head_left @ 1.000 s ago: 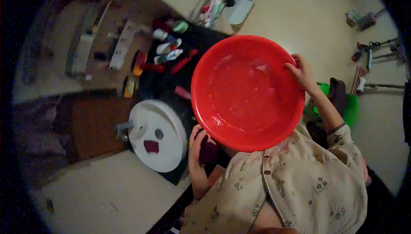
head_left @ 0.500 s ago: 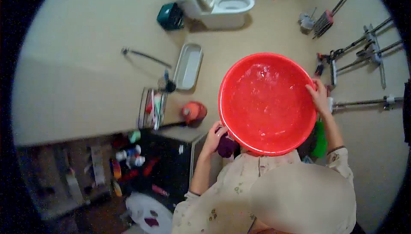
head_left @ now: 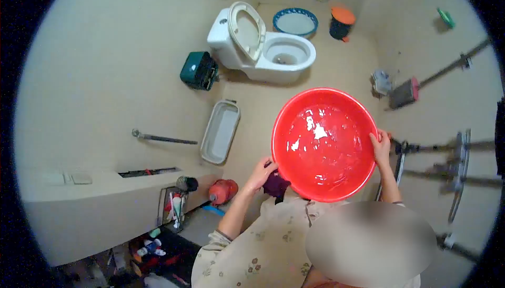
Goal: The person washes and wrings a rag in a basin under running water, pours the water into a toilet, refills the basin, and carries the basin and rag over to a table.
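Observation:
A large round red basin (head_left: 326, 146) is held in front of my body, with shiny water and bright reflections inside. My left hand (head_left: 261, 175) grips its lower left rim and also has a dark purple cloth (head_left: 275, 185) bunched against it, below the rim. On the other side, my right hand (head_left: 381, 146) holds the right rim, thumb over the edge and the other fingers mostly hidden behind it. Beyond the basin stands a white toilet (head_left: 284, 56) with its lid raised.
A grey rectangular tub (head_left: 221, 132), a dark green bin (head_left: 199, 70) and a red container (head_left: 223, 191) line the left wall. Behind the toilet are a blue-rimmed basin (head_left: 295, 21) and an orange-lidded bin (head_left: 342, 23). Mops and a brush (head_left: 404, 94) hang at right.
The view has swung from the sink and counter toward the toilet. Both hands still hold the basin, which is now over the bathroom floor, and the purple cloth stays at my left hand.

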Available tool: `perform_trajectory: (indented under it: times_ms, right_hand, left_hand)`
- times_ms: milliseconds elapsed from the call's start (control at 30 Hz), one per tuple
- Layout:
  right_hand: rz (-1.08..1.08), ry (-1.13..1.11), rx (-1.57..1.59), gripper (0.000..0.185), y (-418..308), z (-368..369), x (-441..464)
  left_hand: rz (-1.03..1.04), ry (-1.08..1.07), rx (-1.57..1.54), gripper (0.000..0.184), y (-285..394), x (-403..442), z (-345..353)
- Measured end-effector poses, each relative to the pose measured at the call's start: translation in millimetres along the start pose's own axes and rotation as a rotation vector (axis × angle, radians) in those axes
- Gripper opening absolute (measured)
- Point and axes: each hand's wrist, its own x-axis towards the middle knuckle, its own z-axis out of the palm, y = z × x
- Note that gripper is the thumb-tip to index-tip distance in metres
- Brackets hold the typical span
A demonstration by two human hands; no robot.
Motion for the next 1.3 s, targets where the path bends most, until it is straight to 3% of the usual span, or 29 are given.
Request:
perform_trajectory:
  times_ms: [33,167,233,367,533,733,867,1033,1100,1133,1167,1233,1300]
  right_hand:
    - [0.010,-0.036,-0.120,0.023,-2,0,27]
    - [0.036,-0.065,0.100,0.023,-1,12,127]
    - [0.029,-0.109,0.064,0.024,-1,23,181]
    - [-0.002,-0.121,0.042,0.023,4,58,274]
    - [-0.022,-0.123,-0.065,0.022,24,109,373]
    - [0.101,-0.182,-0.087,0.020,46,175,462]
    - [0.115,-0.233,-0.082,0.021,71,205,505]
    - [0.181,-0.319,-0.122,0.024,90,235,561]
    - [0.028,-0.306,-0.472,0.024,90,241,580]
    - [0.122,-0.298,-0.325,0.025,91,244,588]
    - [0.118,-0.309,-0.335,0.025,77,245,601]
    - [0.095,-0.516,-0.672,0.032,58,252,625]
    - [0.086,-0.576,-0.630,0.034,108,249,670]
  left_hand:
    - [-0.002,0.015,-0.004,0.013,9,22,7]
    - [-0.056,0.078,-0.016,0.015,12,108,16]
    - [-0.061,0.127,-0.206,0.012,26,158,18]
    - [-0.072,0.139,0.037,0.018,56,238,9]
    - [-0.019,0.185,-0.040,0.019,50,358,-12]
    - [-0.162,0.250,0.060,0.025,66,460,-48]
    - [-0.216,0.234,0.014,0.030,36,524,-69]
    - [-0.280,0.215,0.072,0.037,27,565,-87]
    - [-0.350,0.142,0.124,0.040,18,578,-87]
    - [-0.357,0.147,0.110,0.040,12,581,-86]
    - [-0.365,0.125,0.035,0.041,16,583,-85]
    - [-0.372,0.103,-0.050,0.041,36,581,-86]
    - [-0.490,0.193,-0.252,0.035,68,575,-90]
